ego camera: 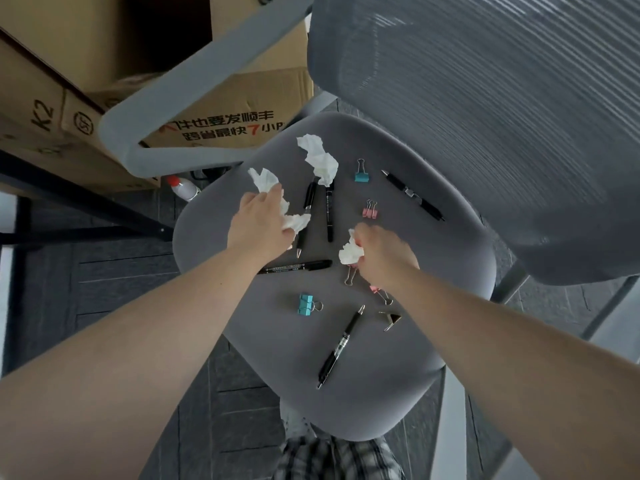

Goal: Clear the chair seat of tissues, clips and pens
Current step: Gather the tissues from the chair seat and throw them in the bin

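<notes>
The grey chair seat (398, 368) holds crumpled white tissues, binder clips and black pens. My left hand (259, 225) is closed over a long tissue (266, 180) at the seat's left side. My right hand (384, 252) grips a small tissue wad (349, 252) near the middle. A third tissue (320, 161) lies free at the back, partly over a marker (329, 213). Several pens lie about, one at the front (341, 346), one at the back right (414, 195). Teal clips (361, 172) (308, 304), pink clips (370, 210) and a dark clip (391, 319) are scattered.
The chair's grey mesh backrest (485, 116) rises at the right and its armrest (180, 98) loops over the left. Cardboard boxes (86, 46) are stacked at the upper left, with a white bottle (183, 188) on the dark floor below them.
</notes>
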